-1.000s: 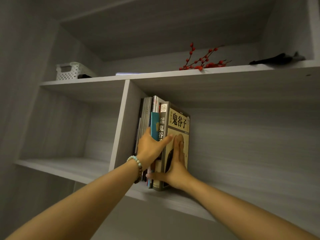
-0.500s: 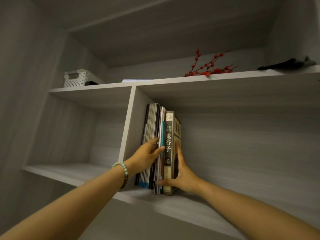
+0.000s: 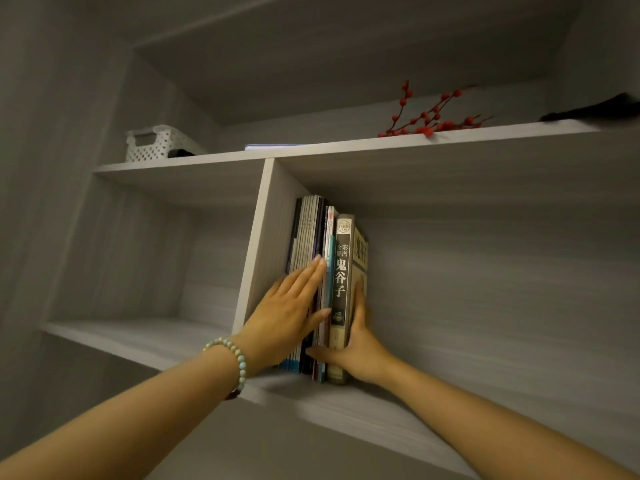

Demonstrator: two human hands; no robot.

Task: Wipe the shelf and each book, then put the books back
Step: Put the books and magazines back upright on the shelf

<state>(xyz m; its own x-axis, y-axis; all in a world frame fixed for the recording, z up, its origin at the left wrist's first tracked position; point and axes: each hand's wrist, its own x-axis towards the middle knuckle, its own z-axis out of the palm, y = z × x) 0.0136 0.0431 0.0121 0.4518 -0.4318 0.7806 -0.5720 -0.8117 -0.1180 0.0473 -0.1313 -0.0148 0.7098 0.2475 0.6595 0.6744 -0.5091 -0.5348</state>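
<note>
Flat left hand [image 3: 289, 315], right hand [image 3: 362, 351] against books [image 3: 308, 233]

Your right grip [image 3: 362, 344] has its fingers partly hidden behind the thick book [image 3: 343, 289]. At two o'clock, a dark object [image 3: 602, 107] is blurred and cut off at the edge. Titles on the thin books [image 3: 306, 237] are too small to read.

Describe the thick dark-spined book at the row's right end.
The thick book, rightmost in the row, has a dark spine with white Chinese characters, a pale emblem and a tan cover. It stands upright on the shelf, thinner books against its left side. The right hand presses flat on its cover, thumb across the lower spine.
</note>
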